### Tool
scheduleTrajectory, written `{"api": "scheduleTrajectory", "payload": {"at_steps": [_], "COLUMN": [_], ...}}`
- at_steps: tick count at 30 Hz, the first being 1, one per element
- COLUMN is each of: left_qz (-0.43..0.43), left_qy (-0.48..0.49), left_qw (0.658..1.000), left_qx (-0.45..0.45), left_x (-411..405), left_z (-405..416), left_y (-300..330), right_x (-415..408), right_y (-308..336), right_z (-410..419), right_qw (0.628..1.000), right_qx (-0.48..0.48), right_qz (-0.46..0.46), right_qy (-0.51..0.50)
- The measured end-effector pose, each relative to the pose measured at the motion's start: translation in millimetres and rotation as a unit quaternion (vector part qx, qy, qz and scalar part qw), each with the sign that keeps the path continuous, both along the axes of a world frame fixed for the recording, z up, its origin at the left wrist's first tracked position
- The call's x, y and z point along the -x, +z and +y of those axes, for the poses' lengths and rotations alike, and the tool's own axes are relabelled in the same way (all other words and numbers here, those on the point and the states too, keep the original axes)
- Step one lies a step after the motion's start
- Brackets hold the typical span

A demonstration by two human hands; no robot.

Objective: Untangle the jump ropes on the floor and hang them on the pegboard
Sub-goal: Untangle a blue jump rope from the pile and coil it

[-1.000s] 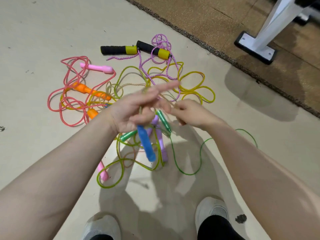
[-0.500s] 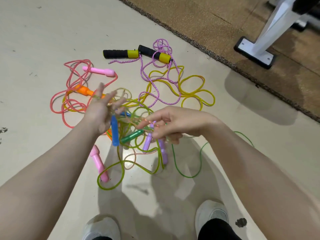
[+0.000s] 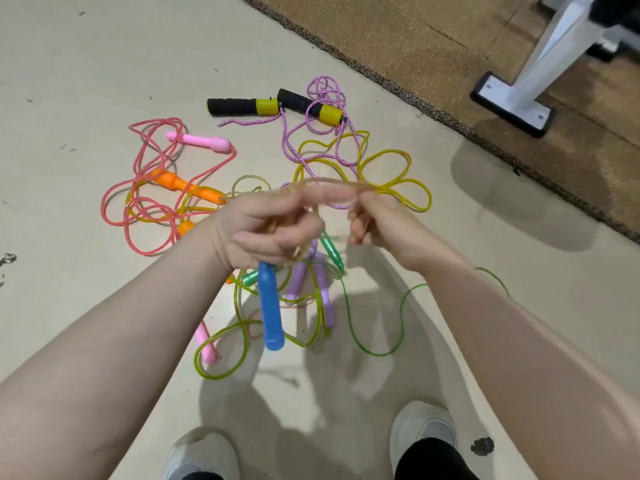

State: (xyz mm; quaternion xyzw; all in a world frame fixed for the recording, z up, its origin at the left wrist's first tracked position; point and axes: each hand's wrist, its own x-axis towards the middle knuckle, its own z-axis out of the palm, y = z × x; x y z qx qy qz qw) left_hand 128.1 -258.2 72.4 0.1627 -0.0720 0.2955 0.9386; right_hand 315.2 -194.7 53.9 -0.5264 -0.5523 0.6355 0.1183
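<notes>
the blue handle [image 3: 271, 308] now dangles straight down over the rope pile [image 3: 277, 202] on the floor, hands drawn closer together. left hand [image 3: 263, 230] and right hand [image 3: 381, 223] both curl round its pale cord [image 3: 332, 183].

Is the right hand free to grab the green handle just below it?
Probably not yet: the right hand is pinching a clear cord stretched to the left hand; the green handle lies uncovered just below.

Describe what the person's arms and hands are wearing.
Nothing shows on either arm: both forearms are bare, with no sleeves reaching into view. The left hand and right hand wear no gloves. No watch, bracelet or ring is visible, though motion blur softens the fingers.
</notes>
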Motion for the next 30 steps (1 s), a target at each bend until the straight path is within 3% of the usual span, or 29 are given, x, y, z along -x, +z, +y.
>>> {"api": "scheduleTrajectory", "payload": {"at_steps": [3, 5, 6, 8, 10, 11, 13, 15, 19, 23, 25, 27, 30], "left_qz": [-0.046, -0.022, 0.015, 0.144, 0.216, 0.238, 0.320, 0.416, 0.552, 0.652, 0.610, 0.516, 0.328], "left_qy": [0.152, 0.257, 0.323, 0.472, 0.567, 0.590, 0.601, 0.572, 0.458, 0.251, 0.148, 0.054, -0.033], "left_qw": [0.984, 0.953, 0.925, 0.830, 0.745, 0.716, 0.668, 0.644, 0.677, 0.716, 0.778, 0.852, 0.937], "left_qx": [0.085, 0.158, 0.199, 0.259, 0.277, 0.287, 0.300, 0.292, 0.165, 0.020, -0.036, -0.065, -0.115], "left_x": [18, 28, 31, 38, 48, 55, 68, 65, 37, 13, 2, -7, -14], "left_z": [5, 5, 6, 7, 11, 13, 11, 3, -5, -2, 3, 5, -2], "left_y": [-16, -23, -26, -31, -34, -36, -46, -52, -49, -22, -7, 5, 7], "right_x": [-1, 1, 4, 12, 18, 19, 15, 5, -10, -14, -8, -6, -4], "right_y": [-6, 3, 10, 28, 47, 54, 60, 54, 36, 39, 40, 38, 32], "right_z": [-12, -13, -12, -8, -2, 0, 4, 7, 14, 23, 27, 30, 29], "right_qw": [0.978, 0.953, 0.942, 0.917, 0.895, 0.899, 0.920, 0.926, 0.897, 0.873, 0.883, 0.908, 0.976], "right_qx": [0.015, -0.022, -0.031, -0.036, -0.027, -0.009, 0.032, 0.081, 0.223, 0.183, 0.115, 0.042, -0.141], "right_qz": [-0.086, -0.115, -0.119, -0.140, -0.168, -0.141, -0.001, 0.153, 0.321, 0.437, 0.455, 0.413, 0.162], "right_qy": [0.189, 0.279, 0.312, 0.373, 0.411, 0.415, 0.391, 0.336, 0.205, 0.118, 0.022, -0.061, -0.043]}}
